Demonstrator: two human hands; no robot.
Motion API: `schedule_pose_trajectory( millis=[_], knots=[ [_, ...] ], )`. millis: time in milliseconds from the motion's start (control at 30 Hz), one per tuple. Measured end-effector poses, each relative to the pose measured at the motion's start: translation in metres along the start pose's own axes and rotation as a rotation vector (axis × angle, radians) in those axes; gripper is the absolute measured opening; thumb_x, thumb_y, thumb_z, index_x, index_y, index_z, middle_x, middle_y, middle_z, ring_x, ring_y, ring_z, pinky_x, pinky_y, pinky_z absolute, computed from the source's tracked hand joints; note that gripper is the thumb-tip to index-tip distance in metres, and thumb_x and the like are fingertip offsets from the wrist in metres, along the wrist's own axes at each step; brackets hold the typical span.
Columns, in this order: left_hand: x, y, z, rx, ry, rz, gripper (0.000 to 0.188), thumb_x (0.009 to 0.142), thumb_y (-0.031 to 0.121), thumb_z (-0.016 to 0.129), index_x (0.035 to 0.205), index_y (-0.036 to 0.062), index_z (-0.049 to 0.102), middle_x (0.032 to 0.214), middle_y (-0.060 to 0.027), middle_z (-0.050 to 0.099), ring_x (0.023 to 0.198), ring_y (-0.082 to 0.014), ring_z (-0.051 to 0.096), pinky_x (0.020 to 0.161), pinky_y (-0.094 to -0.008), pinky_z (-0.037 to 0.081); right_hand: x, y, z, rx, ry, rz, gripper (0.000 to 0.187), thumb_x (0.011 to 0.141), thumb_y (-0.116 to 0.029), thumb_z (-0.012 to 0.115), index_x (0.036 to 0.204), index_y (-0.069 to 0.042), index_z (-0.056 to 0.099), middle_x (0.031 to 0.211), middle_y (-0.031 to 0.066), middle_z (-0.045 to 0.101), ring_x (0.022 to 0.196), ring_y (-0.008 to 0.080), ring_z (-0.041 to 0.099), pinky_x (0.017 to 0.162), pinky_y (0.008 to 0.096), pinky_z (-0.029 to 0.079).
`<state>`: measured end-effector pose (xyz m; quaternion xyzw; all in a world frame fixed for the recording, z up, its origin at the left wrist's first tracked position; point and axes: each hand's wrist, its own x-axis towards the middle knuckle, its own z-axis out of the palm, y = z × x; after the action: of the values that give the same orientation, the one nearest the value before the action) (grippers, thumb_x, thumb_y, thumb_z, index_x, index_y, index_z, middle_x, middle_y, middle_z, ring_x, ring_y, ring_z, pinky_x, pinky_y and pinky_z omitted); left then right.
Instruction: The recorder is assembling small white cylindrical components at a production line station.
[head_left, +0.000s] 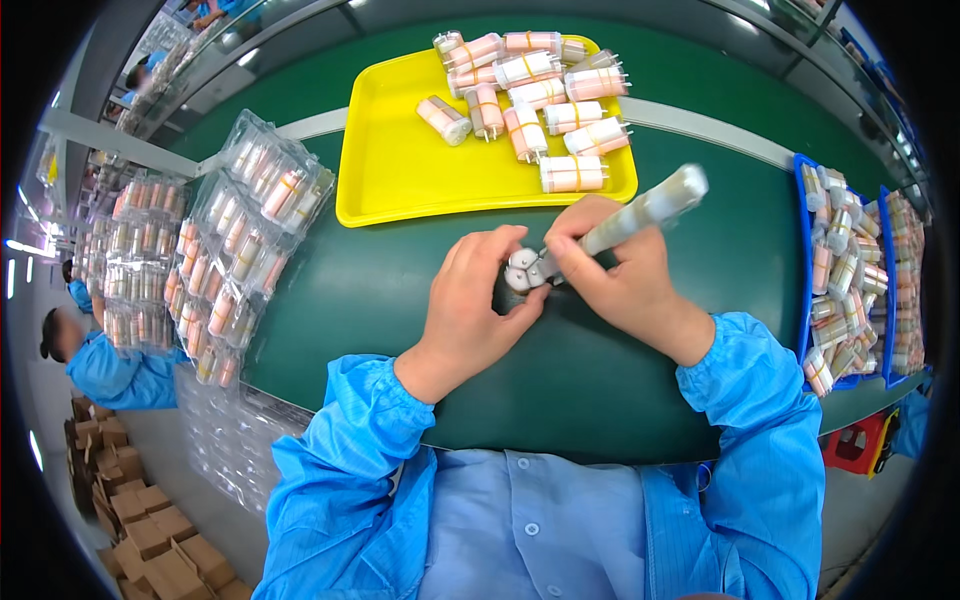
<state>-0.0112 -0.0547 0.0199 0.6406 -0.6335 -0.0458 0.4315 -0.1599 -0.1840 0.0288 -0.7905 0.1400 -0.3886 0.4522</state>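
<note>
Between the curled fingers and thumb of my left hand (465,310) is a small bundle of cylinders (520,270), its round white ends with metal pins facing up. My right hand (630,285) grips a thick, pale grey stick-shaped tool (650,210) with a whitish, blurred top end. The tool slants down to the left, and its lower end is at the bundle's edge; whether it touches a pin I cannot tell. Beyond my hands lies a yellow tray (385,165) with several banded bundles of pink and white cylinders (572,174) in its right half.
Clear plastic trays (255,185) full of similar cylinders are stacked on the left. Blue bins (806,270) of loose bundles stand at the right edge of the green table (340,290). A person in blue (125,370) is at far left, above cardboard boxes (170,570).
</note>
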Motion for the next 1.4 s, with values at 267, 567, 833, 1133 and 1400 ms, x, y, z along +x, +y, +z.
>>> schedule_pose_trajectory(
  millis=[267, 567, 833, 1133, 1400],
  knots=[
    [-0.011, -0.003, -0.001, -0.235, -0.111, -0.047, 0.08, 0.075, -0.007, 0.07, 0.146, 0.0021, 0.034, 0.119, -0.0172, 0.065, 0.108, -0.0277, 0.065, 0.096, -0.0375, 0.051, 0.004, -0.001, -0.003, 0.062, -0.047, 0.045, 0.009, 0.089, -0.008, 0.072, 0.091, -0.002, 0.066, 0.086, 0.0086, 0.069, 0.076, 0.0195, 0.067, 0.067, 0.0326, 0.051],
    [-0.005, 0.006, 0.0, -0.009, -0.142, -0.092, 0.073, 0.073, 0.005, 0.083, 0.135, 0.0023, 0.046, 0.108, -0.0146, 0.062, 0.1, -0.0315, 0.061, 0.087, -0.0415, 0.052, 0.003, -0.002, -0.001, -0.047, -0.08, 0.029, 0.01, 0.089, -0.01, 0.072, 0.091, -0.002, 0.065, 0.082, 0.009, 0.068, 0.072, 0.0217, 0.066, 0.064, 0.0343, 0.052],
    [-0.01, 0.001, 0.004, -0.204, -0.033, -0.112, 0.067, 0.076, -0.003, 0.076, 0.135, 0.0036, 0.045, 0.113, -0.0155, 0.064, 0.098, -0.0305, 0.065, 0.087, -0.0394, 0.053, 0.005, -0.001, -0.003, 0.113, 0.012, 0.065, 0.008, 0.089, -0.007, 0.071, 0.089, -0.002, 0.066, 0.083, 0.0075, 0.068, 0.075, 0.018, 0.066, 0.068, 0.0328, 0.051],
    [-0.01, 0.003, 0.0, -0.301, -0.149, -0.149, 0.08, 0.076, -0.008, 0.07, 0.147, 0.0043, 0.035, 0.12, -0.0168, 0.065, 0.107, -0.0288, 0.066, 0.093, -0.0368, 0.052, 0.006, 0.0, -0.001, 0.072, -0.069, 0.076, 0.008, 0.089, -0.008, 0.071, 0.089, -0.002, 0.066, 0.084, 0.0079, 0.069, 0.075, 0.0185, 0.067, 0.067, 0.0323, 0.051],
    [-0.012, -0.002, -0.003, -0.155, -0.137, -0.166, 0.063, 0.076, 0.008, 0.086, 0.129, 0.0029, 0.052, 0.104, -0.0153, 0.064, 0.092, -0.0295, 0.065, 0.085, -0.0388, 0.055, 0.001, 0.001, 0.002, 0.062, -0.077, 0.103, 0.011, 0.09, -0.012, 0.07, 0.091, -0.002, 0.068, 0.082, 0.0099, 0.069, 0.074, 0.0221, 0.067, 0.067, 0.0346, 0.052]
  ],
)
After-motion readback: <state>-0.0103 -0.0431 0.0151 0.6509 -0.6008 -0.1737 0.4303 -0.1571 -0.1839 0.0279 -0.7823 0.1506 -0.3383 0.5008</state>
